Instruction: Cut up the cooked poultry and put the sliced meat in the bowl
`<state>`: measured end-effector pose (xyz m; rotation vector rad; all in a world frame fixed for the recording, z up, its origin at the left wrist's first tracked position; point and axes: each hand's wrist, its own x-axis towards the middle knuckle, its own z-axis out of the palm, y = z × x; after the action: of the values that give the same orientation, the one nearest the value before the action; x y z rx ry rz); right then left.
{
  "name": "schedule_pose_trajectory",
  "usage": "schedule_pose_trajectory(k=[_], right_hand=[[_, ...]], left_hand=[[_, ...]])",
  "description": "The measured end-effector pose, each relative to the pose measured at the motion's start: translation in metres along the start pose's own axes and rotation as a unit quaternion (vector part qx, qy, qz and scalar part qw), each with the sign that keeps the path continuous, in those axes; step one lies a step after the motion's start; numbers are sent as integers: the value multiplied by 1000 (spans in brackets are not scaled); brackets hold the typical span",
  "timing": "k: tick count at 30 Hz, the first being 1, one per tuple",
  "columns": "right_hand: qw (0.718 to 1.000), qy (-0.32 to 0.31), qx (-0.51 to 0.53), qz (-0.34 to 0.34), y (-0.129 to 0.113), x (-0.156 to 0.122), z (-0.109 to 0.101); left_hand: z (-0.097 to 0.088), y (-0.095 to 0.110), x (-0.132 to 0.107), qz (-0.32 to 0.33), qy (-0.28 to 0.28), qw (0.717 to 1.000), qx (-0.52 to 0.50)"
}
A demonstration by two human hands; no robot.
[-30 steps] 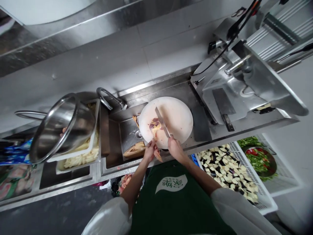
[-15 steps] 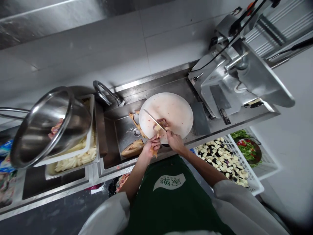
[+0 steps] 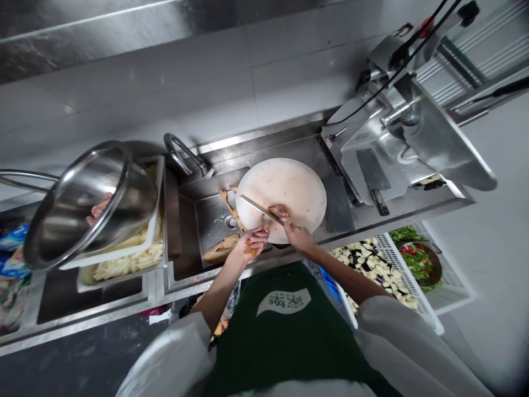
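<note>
My right hand [image 3: 299,238] grips a knife [image 3: 260,207] by its handle, the blade slanting up and left across the round white cutting board [image 3: 293,179]. Just beyond the blade lies a piece of dark reddish meat [image 3: 281,210]. My left hand [image 3: 255,239] is closed at the board's front left edge around a yellow-orange piece of poultry [image 3: 250,250], mostly hidden by the fingers. Left of the board, a plucked bird [image 3: 222,249] rests in the steel sink [image 3: 188,231]. Yellow poultry feet [image 3: 228,204] lie between the drain and the board.
A tilted steel bowl [image 3: 140,193] with some meat stands on trays of pale strips [image 3: 128,260] at left. A faucet [image 3: 182,154] rises behind the sink. On the right are a slicing machine [image 3: 433,132], a cleaver [image 3: 374,176] and a basket of cut eggplant [image 3: 384,270] below.
My left hand has shifted slightly left with the poultry piece, which no longer hangs below the fingers. The knife lies at a flatter angle, and the meat beyond it looks bunched together.
</note>
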<state>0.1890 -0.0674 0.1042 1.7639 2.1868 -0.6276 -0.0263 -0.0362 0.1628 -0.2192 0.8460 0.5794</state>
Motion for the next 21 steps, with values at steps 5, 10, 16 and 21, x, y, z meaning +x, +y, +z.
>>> schedule_pose_trajectory(k=[5,10,16,21], right_hand=[[999,-41,3,10,42,-42,30],[999,-36,3,0,25,-27,23],[998,-25,49,27,-16,34,-5],[997,-50,41,36,20,9,6]], left_hand=[[-8,-4,7,10,-21,999,29],[-11,-33,28,-99,-28,990,93],[-28,-33,37,-20,-22,997,75],[-42,-25,37,54,0,999,2]])
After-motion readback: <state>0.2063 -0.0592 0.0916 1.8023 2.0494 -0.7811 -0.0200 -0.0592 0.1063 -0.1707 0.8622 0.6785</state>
